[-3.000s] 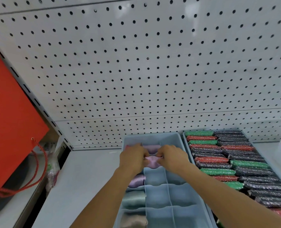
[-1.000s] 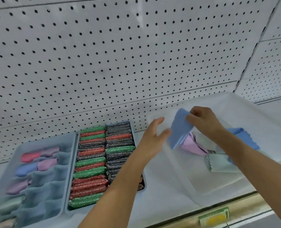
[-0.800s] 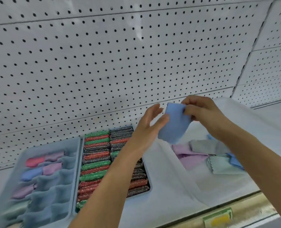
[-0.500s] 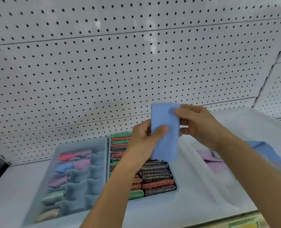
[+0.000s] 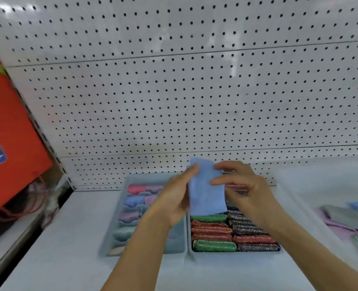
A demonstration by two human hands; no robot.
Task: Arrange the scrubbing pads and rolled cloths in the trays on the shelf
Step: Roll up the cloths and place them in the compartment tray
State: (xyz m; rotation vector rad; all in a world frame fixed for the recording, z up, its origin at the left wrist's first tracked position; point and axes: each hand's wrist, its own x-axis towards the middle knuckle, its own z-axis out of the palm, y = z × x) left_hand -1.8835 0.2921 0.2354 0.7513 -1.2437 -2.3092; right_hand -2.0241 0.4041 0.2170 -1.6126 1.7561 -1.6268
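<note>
Both hands hold a flat light-blue cloth (image 5: 206, 192) upright above the trays. My left hand (image 5: 173, 198) pinches its left edge, and my right hand (image 5: 243, 190) grips its right edge. Below on the white shelf sits a pale blue divided tray (image 5: 115, 234) with rolled cloths (image 5: 135, 201) in red, blue, purple and green in its left compartments. Right of it, a second tray (image 5: 234, 254) is packed with rows of green, red and dark glittery scrubbing pads (image 5: 212, 232). My hands hide the trays' far middle parts.
Loose flat cloths (image 5: 348, 219) in grey, purple, blue and green lie at the right on the shelf. A red bag (image 5: 8, 131) with cord handles hangs at the left. A white pegboard wall (image 5: 184, 91) stands behind. The shelf's front edge (image 5: 12, 253) drops off at the lower left.
My right hand lifted the blue cloth from the pile at the right and brought it left over the trays. My left hand joined and now grips its other edge. The view swung left.
</note>
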